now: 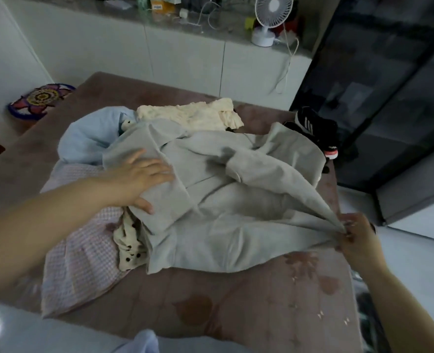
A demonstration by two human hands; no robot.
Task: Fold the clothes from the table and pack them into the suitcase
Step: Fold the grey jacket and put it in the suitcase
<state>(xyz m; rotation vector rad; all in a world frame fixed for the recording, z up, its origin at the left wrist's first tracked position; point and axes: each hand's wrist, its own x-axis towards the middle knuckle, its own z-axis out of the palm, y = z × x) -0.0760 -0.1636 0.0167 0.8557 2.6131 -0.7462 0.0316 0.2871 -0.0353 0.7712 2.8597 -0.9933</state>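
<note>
A large pale grey garment point(223, 200) lies spread and creased over the pile of clothes on the table point(236, 314), which has a mauve flowered cover. My left hand point(139, 177) rests flat on its left part, fingers straight. My right hand point(356, 235) pinches the garment's right corner at the table's right edge and pulls it taut. Under the grey garment lie a pink checked cloth point(83, 261), a cream cloth with dark dots point(129, 245), a light blue garment point(88, 138) and a cream knitted piece point(193, 115). No suitcase is in view.
Black sneakers point(312, 131) sit at the table's far right corner. A white cabinet with a grey counter point(185, 54) stands behind, carrying a small white fan point(269, 19) and cables. A patterned round cushion point(40, 100) lies at the left. Dark glass panels point(389, 98) stand at the right.
</note>
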